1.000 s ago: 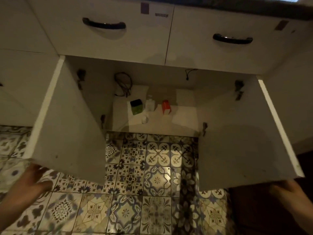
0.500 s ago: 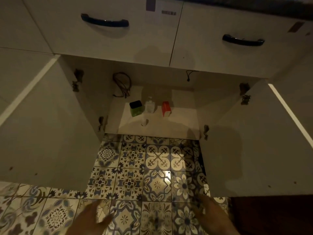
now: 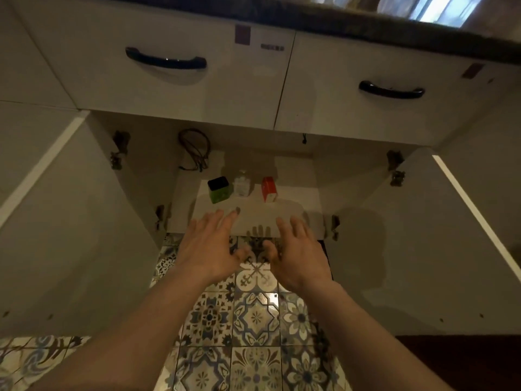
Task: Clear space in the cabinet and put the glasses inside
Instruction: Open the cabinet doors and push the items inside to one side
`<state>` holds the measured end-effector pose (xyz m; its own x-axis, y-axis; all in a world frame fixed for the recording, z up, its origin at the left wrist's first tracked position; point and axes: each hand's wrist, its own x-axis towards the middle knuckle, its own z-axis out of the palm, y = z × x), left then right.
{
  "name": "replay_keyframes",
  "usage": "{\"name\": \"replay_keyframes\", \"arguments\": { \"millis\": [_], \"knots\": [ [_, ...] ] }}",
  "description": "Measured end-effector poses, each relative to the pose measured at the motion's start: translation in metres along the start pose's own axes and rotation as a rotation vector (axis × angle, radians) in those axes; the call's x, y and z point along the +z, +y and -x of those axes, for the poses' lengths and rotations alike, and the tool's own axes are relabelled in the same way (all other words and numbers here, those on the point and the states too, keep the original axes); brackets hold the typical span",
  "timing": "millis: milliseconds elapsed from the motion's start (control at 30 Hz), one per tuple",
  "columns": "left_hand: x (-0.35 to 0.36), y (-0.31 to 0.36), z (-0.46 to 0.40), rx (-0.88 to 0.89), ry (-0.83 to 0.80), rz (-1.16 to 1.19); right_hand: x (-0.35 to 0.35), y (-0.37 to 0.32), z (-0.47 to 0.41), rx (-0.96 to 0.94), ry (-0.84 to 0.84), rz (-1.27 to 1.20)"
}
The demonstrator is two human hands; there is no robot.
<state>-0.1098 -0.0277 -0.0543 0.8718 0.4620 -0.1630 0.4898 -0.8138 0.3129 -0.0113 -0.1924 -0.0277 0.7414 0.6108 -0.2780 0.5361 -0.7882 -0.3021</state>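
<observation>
Patterned floor tiles (image 3: 255, 320) run under both forearms. Above them the left hand (image 3: 210, 248) and right hand (image 3: 298, 255) reach side by side, fingers spread wide and holding nothing, their tips over the front edge of the cabinet (image 3: 287, 218) shelf. Both doors stand swung out, one to each side of the hands. Beyond the fingertips a green container (image 3: 220, 189), a pale bottle (image 3: 242, 185) and a red box (image 3: 268, 189) stand in a row. No glasses show.

Cabinet doors (image 3: 84, 230) smooth, semi-gloss laminate; drawer handles (image 3: 165, 61) glossy black; floor tiles (image 3: 255, 317) glazed, patterned; countertop (image 3: 282, 12) dark, speckled.
</observation>
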Motion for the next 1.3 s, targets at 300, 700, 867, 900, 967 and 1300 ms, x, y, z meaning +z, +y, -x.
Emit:
{"name": "replay_keyframes", "arguments": {
  "millis": [300,700,867,900,967,1300],
  "knots": [
    [0.022,-0.039,-0.02,-0.022,-0.111,0.028,0.016,-0.002,-0.031,0.04,-0.056,0.005],
    [0.101,-0.089,-0.102,-0.095,-0.168,-0.026,0.088,0.043,-0.144,-0.002,-0.237,0.011],
    [0.149,-0.118,-0.162,-0.165,-0.11,-0.087,0.118,0.076,-0.225,-0.063,-0.199,0.036],
    [0.159,-0.123,-0.172,-0.181,-0.11,-0.079,0.126,0.082,-0.242,-0.074,-0.211,0.048],
    [0.183,-0.131,-0.193,-0.191,-0.107,-0.097,0.146,0.092,-0.274,-0.083,-0.257,0.065],
    [0.292,-0.18,-0.336,-0.174,0.044,-0.003,0.264,0.103,-0.429,-0.112,0.036,-0.229]
  ]
}}
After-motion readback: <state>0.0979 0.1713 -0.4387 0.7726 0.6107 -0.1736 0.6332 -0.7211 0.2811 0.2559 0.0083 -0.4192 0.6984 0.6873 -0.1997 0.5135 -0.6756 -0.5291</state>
